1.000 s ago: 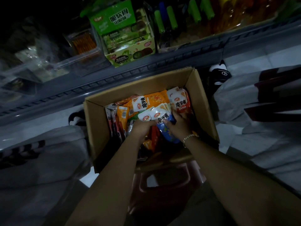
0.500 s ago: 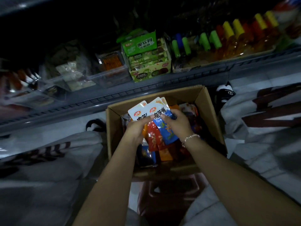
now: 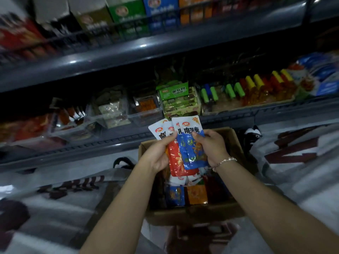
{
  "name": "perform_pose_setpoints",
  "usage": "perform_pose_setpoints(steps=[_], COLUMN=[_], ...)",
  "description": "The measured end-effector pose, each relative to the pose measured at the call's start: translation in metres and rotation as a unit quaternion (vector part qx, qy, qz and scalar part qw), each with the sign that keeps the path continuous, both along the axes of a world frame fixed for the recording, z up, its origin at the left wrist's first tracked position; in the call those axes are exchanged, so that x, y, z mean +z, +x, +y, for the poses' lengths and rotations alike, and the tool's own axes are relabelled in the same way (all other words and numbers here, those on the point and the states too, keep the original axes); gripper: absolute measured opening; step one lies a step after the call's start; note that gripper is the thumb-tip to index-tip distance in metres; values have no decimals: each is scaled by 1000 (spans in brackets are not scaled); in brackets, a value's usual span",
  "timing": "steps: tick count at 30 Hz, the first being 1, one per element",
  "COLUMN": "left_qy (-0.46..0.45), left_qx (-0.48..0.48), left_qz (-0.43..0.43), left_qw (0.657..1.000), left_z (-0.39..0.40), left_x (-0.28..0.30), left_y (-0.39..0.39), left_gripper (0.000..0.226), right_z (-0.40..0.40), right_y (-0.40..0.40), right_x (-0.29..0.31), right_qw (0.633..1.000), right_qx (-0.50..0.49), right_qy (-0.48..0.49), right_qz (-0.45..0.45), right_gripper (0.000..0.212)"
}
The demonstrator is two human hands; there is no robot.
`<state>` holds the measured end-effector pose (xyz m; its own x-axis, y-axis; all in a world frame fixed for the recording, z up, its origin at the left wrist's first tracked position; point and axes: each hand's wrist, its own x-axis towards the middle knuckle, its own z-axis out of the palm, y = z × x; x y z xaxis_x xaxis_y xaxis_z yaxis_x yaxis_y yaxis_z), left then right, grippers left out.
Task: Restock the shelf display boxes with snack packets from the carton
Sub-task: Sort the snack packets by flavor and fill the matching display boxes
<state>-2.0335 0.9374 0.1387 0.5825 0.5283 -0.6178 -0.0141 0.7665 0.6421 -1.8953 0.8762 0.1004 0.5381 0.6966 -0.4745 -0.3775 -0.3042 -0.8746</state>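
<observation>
Left hand (image 3: 159, 154): grips the fanned snack packets (image 3: 185, 143) from the left, thumb across their fronts.
Right hand (image 3: 211, 146): pinches the blue packets on the right.
Packets: held above the carton (image 3: 236, 143), red and blue.
Carton: more packets lie inside.
Shelf: green display box (image 3: 178, 101) holds packets; clear bins (image 3: 113, 114) beside it.
</observation>
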Motion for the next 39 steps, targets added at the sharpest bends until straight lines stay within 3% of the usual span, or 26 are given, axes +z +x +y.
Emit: perform_pose_setpoints(steps=[6, 11, 16, 23, 30, 39], left_qy=[70, 139, 164, 126, 173, 144], left_qx=[16, 37, 67, 62, 97, 106], left_qz=[27, 25, 7, -44, -27, -37], left_qw=[997, 989, 984, 989, 980, 983], left_z=[9, 18, 14, 21, 27, 30], left_x=[46, 93, 129, 146, 151, 154], left_y=[-9, -17, -13, 1, 6, 6], left_gripper=[14, 9, 10, 13, 19, 22], right_z=[7, 13, 16, 26, 20, 22], right_y=[-2, 7, -2, 22, 34, 42], right_x=[58, 102, 139, 168, 171, 174], right_qw=[998, 996, 986, 971, 983, 984], right_qx=[11, 46, 117, 94, 112, 66], right_qy=[54, 73, 106, 119, 143, 156], right_qz=[-16, -35, -56, -182, -25, -55], right_gripper=[18, 34, 24, 47, 28, 34])
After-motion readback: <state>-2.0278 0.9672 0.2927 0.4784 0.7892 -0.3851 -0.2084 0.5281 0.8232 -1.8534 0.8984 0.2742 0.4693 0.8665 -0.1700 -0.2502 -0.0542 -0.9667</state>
